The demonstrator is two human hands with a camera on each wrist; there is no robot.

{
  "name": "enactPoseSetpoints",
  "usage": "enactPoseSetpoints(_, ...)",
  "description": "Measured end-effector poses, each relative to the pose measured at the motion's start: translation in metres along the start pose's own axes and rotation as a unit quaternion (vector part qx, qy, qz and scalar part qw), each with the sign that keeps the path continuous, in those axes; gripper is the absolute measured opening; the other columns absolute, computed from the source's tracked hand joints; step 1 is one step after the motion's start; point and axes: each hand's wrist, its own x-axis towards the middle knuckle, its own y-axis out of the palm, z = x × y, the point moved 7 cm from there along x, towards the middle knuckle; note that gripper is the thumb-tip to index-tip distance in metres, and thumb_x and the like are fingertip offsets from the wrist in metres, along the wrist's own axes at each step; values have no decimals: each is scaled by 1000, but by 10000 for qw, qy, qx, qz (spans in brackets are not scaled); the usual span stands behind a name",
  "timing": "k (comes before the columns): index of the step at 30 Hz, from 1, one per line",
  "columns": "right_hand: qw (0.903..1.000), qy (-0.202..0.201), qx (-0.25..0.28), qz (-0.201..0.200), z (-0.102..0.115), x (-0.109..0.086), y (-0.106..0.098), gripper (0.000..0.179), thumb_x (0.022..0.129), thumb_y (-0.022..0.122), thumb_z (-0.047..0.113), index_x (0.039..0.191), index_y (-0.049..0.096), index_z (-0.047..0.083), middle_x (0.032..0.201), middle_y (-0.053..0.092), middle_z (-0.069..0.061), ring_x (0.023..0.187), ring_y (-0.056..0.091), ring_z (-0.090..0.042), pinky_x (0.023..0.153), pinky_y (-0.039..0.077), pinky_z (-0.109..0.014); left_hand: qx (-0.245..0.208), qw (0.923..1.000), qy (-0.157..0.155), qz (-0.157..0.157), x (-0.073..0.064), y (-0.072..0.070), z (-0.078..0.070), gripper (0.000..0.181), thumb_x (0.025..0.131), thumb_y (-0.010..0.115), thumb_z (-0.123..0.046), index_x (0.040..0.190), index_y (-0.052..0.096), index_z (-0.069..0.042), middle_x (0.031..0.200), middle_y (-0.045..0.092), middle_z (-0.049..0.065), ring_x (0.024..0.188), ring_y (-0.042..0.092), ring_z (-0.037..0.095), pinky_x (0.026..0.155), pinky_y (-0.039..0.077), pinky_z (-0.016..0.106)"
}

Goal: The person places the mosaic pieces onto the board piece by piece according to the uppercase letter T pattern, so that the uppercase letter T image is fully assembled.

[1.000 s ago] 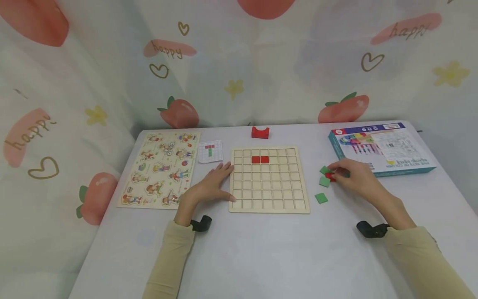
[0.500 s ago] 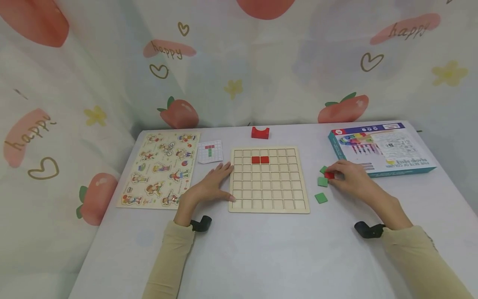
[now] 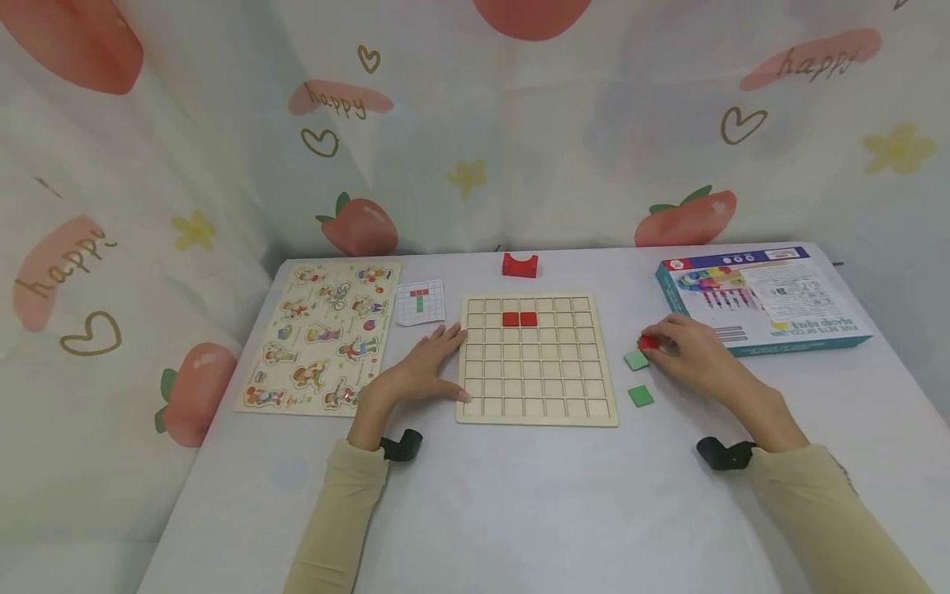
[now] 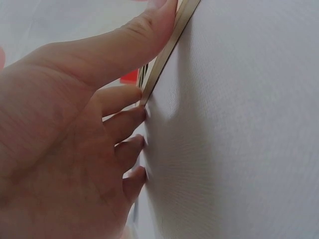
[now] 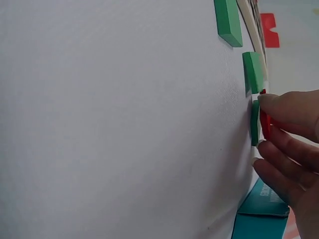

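Observation:
My right hand (image 3: 693, 353) pinches a small red square tile (image 3: 649, 342) between thumb and fingertips, right of the wooden grid board (image 3: 538, 417). Two green square tiles lie on the table near it, a nearer one (image 3: 641, 396) and a middle one (image 3: 636, 360). In the right wrist view a third green tile (image 5: 255, 123) shows just beneath the red tile; the head view hides it. My left hand (image 3: 419, 370) rests at the board's left edge, fingers extended, thumb on its near corner. Two red tiles (image 3: 519, 319) sit side by side in the board's second row.
A pattern card (image 3: 420, 318) with red and green squares lies behind my left hand. Farther left is a picture puzzle board (image 3: 297, 396). A red notched block (image 3: 519, 266) stands at the back. Beyond my right hand lies a boxed set (image 3: 816, 340).
My right hand has moved slightly left and away with the red tile, which now covers the far green tile in the head view. The middle green tile has shifted left. My left hand stays put.

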Motion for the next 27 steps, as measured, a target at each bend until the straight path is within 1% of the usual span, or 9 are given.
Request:
enactPoseSetpoints(7,9999,71,149,43,6,12,1,35,94,73,10,125,68,-5,114,66,-24,103,62,-38,91,58,-59,-15,10000,54,-30,0,-1,2,108,82,87,-35,164,23,-8,174,11,7,162,0,28,133,1,44)
enactPoseSetpoints(10,9997,90,242,59,10,19,3,35,94,73,11,124,69,-5,114,67,-23,103,62,-38,91,57,-57,-26,10000,61,-29,0,-1,2,108,82,87,-36,164,23,-8,174,11,7,162,0,28,133,1,45)
enactPoseSetpoints(13,9995,92,311,49,14,27,6,35,94,74,12,124,69,-4,113,67,-22,101,62,-36,87,57,-51,-17,10000,63,-24,-1,-1,1,107,82,86,-36,164,23,-8,174,11,8,162,0,28,133,1,45)
enactPoseSetpoints(16,9993,-20,364,10,19,35,10,33,94,74,12,122,70,-4,111,68,-21,98,62,-35,84,56,-48,12,10000,77,-21,0,-2,1,107,82,86,-36,164,23,-8,174,11,8,162,0,28,133,2,45)
enactPoseSetpoints(20,9988,-239,426,-58,29,43,14,31,93,75,11,119,72,-5,108,69,-21,96,64,-34,85,58,-49,39,9999,93,-8,1,-2,2,107,82,86,-36,164,23,-8,174,12,7,162,1,29,133,3,46)
enactPoseSetpoints(23,9985,-253,493,-16,34,50,18,32,93,75,12,120,72,-5,109,69,-21,98,64,-34,87,58,-51,65,9999,80,12,2,-1,3,107,83,86,-37,164,23,-9,174,11,7,162,0,29,133,3,45)
enactPoseSetpoints(27,9980,-226,578,150,41,59,24,34,95,73,13,123,70,-5,112,67,-21,101,63,-35,90,57,-51,83,9999,58,19,3,0,4,107,83,86,-37,165,23,-10,174,11,6,162,0,28,133,3,44)
